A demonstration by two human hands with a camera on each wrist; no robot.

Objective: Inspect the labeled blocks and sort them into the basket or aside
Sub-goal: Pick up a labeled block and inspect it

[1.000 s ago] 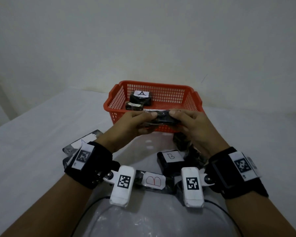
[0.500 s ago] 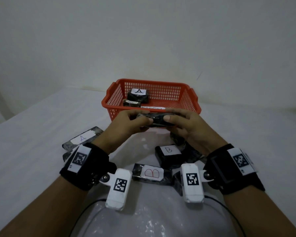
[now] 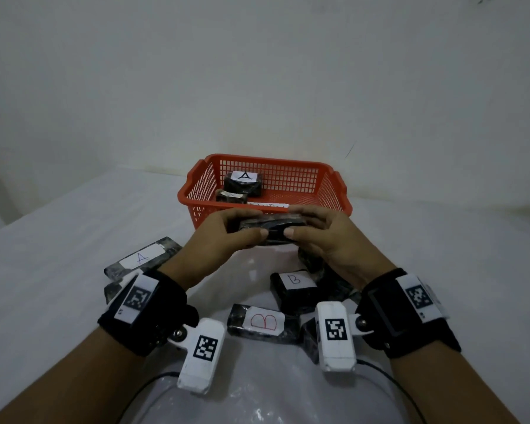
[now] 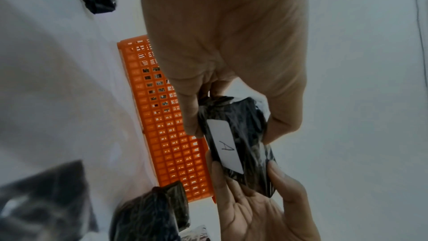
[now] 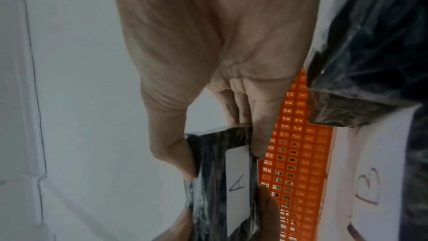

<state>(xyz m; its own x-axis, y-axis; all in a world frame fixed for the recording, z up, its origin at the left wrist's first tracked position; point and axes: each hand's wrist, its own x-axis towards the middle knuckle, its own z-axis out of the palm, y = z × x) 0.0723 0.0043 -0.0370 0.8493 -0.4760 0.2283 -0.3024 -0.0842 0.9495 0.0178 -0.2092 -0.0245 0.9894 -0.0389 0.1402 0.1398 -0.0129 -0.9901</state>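
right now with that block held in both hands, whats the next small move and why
Probably carry the held block forward over the rim of the orange basket and set it inside. Both the left hand and right hand grip it just in front of the basket, its label reads A in the wrist views, and a block marked A already lies in there.

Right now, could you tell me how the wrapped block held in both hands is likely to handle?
The block looks stiff: it spans between the left hand and right hand without sagging. Its glossy plastic wrap may be slippery. Flat and boxy, it should not roll. Weight cannot be judged.
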